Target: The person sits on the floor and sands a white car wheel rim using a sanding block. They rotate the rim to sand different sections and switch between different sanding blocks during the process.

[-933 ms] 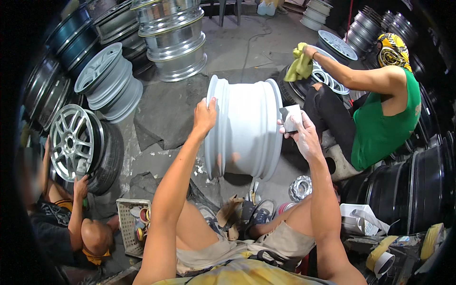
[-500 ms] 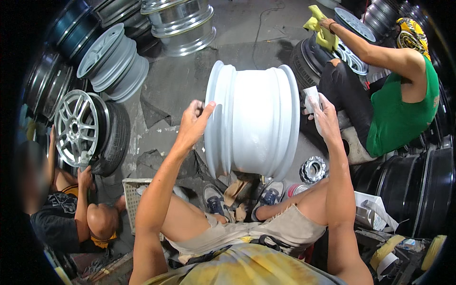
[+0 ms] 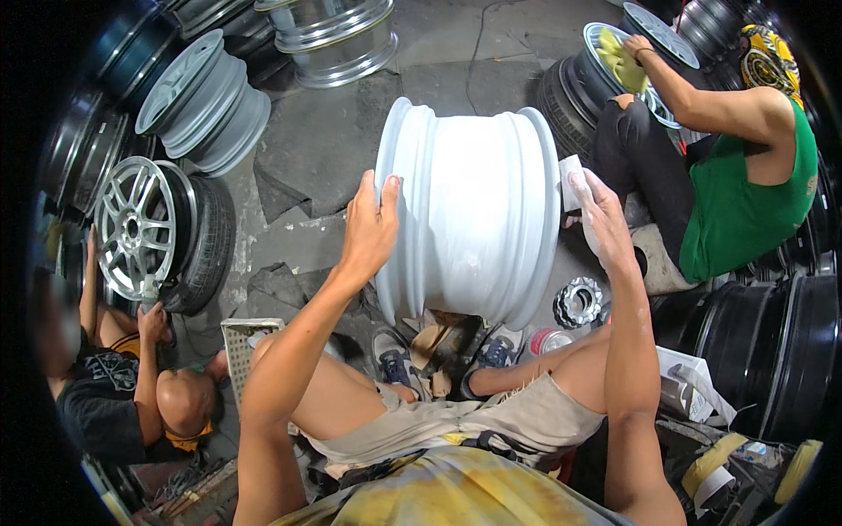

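A pale grey-white wheel rim (image 3: pixel 478 210) stands on its side in front of me, between my legs and beyond my shoes. My left hand (image 3: pixel 370 223) is closed round the edge of its left flange, thumb on the near side. Just off the right flange, my right hand (image 3: pixel 603 219) pinches a folded white sheet (image 3: pixel 571 180) that looks like sanding paper. The fingers behind the sheet are partly hidden. The rim's underside is out of sight.
A co-worker at right wipes a wheel (image 3: pixel 596 61) with a yellow cloth (image 3: pixel 621 63). Another at left works on a spoked silver wheel (image 3: pixel 133 228). A toothed round metal part (image 3: pixel 578 302), a can (image 3: pixel 549 340), a plastic crate (image 3: pixel 237 355) and stacked dark rims (image 3: pixel 745 351) surround me.
My left hand has shifted slightly on the left flange, fingers now pointing more upward. My right hand stays beside the right flange with the sheet. The right co-worker's cloth has come down onto the wheel.
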Demonstrator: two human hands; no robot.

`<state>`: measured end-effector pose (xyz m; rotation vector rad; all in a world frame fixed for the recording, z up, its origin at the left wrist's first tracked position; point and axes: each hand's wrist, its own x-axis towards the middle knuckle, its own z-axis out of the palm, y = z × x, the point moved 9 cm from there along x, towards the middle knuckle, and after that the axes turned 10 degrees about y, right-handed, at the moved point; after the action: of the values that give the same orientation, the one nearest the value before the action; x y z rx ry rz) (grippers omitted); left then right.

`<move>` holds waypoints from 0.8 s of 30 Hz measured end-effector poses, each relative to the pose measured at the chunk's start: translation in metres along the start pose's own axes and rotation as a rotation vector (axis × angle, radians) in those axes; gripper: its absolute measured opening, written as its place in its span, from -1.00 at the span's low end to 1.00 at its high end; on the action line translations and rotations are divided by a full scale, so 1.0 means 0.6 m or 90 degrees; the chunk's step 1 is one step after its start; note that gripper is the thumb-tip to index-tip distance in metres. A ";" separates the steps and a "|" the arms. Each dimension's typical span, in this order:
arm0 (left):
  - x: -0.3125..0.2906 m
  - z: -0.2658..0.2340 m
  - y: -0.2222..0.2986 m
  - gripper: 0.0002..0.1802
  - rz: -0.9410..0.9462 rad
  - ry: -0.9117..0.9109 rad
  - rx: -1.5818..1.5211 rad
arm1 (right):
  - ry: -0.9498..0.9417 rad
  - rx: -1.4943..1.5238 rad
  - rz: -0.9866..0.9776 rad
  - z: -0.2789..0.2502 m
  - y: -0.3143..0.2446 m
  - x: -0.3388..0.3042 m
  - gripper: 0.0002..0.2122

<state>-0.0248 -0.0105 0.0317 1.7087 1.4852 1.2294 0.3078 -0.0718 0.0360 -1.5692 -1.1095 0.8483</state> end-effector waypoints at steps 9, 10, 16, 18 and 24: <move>-0.004 -0.011 0.090 -0.55 0.328 0.134 0.284 | 0.027 -0.017 0.020 0.011 0.005 -0.001 -0.60; -0.015 0.010 0.103 -0.53 0.385 0.077 0.325 | 0.024 -0.011 0.016 0.011 0.003 0.000 -0.60; -0.066 0.108 0.128 -0.47 0.500 -0.125 0.370 | 0.054 -0.053 -0.039 0.007 0.017 0.018 -0.60; -0.070 0.120 0.134 -0.45 0.512 -0.144 0.368 | 0.039 -0.052 -0.039 0.010 0.014 0.023 -0.60; -0.078 0.122 0.130 -0.46 0.526 -0.151 0.369 | 0.024 -0.059 -0.026 0.009 0.008 0.030 -0.60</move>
<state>0.0769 -0.0625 0.0551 2.9302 1.0554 0.9180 0.3102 -0.0535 0.0301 -1.6269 -1.1637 0.7464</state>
